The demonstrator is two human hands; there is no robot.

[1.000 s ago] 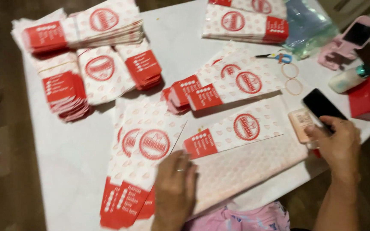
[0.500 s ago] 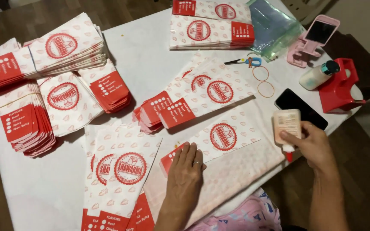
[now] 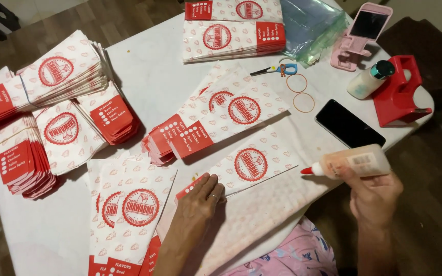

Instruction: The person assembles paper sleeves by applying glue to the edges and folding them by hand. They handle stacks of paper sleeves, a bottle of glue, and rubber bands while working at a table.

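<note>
White table [image 3: 144,71], stacked with red-and-white printed paper bags. Item in hand: a glue bottle [image 3: 351,162], translucent, pale contents, red nozzle pointing toward 9 o'clock. I see my right hand [image 3: 374,197] closed around its base from the 5 o'clock side, fingers wrapped tight. A flat paper bag [image 3: 249,166] lies at the nozzle's 9 o'clock; my left hand [image 3: 198,202] rests on its lower end, fingers spread flat, holding nothing.

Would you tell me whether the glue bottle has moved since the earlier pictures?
Yes. The right hand has turned the glue bottle from upright beside the black phone to lying sideways below it, red tip pointing at the paper sheet.
</note>
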